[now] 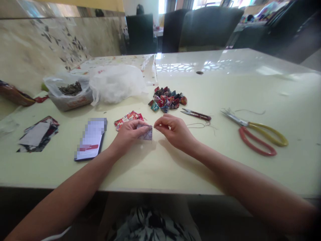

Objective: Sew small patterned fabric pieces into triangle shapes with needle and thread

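Left hand (126,133) has a small purple-ish patterned cloth (146,133) pinched between thumb and fingers, held just above the table (173,172) right in front of the person. Right hand (177,132) is just beside the cloth's right edge, thumb and fingertips drawn together in a tight pinch, though whatever's between them is too small for me to make out. A thin thread (197,126) lies to the right of that hand, with a loop in it.

Just behind the left hand there's a pile of red floral patches (129,117), and beyond the right hand a heap of little puffy fabric bits (167,100) in mixed colours. Snips (200,115) lie next to the heap, and further right are big scissors (248,124) with one red and one yellow handle loop.

Over on the left: a phone (91,139) lying screen up, then a stack of dark patches (37,133) with a pale one on top. Behind those, a bag of dried bits (69,102) stands against a puffy white bag (115,83)
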Demonstrator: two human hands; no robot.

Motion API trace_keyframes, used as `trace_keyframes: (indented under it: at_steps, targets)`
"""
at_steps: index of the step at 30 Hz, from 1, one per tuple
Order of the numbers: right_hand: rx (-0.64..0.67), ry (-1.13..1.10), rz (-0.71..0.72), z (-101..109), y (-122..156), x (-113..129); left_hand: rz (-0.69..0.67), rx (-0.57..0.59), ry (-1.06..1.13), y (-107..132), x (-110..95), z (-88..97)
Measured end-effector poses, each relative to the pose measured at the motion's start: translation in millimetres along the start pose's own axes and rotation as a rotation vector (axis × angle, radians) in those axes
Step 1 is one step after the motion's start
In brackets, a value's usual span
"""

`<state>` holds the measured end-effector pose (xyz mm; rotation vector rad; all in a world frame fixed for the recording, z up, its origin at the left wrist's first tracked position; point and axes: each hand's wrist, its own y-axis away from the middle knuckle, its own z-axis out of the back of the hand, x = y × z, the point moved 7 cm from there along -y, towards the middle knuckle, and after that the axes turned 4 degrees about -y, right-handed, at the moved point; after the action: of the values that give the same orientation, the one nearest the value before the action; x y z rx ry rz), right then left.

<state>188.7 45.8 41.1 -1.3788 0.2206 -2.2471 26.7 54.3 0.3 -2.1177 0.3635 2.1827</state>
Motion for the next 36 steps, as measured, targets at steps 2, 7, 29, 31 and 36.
trace_keyframes:
  at_steps: [2, 7, 29, 31, 36]
  targets:
    - [0.013, -0.012, -0.004, 0, -1, -1, 0.018, 0.015, 0.040, 0, 0, -1.6]
    - [0.031, -0.079, -0.021, 0, -2, -6, 0.056, 0.050, 0.149, 0, 1, -5.7]
    - [0.044, -0.237, -0.052, -3, -3, -12, 0.055, 0.095, 0.209, 0, 0, -8.2]
    - [0.050, -0.243, -0.066, -3, -3, -13, 0.058, 0.098, 0.204, -1, 1, -7.7]
    - [0.065, -0.236, -0.075, -6, -2, -13, 0.073, 0.123, 0.204, -2, 4, -9.7]
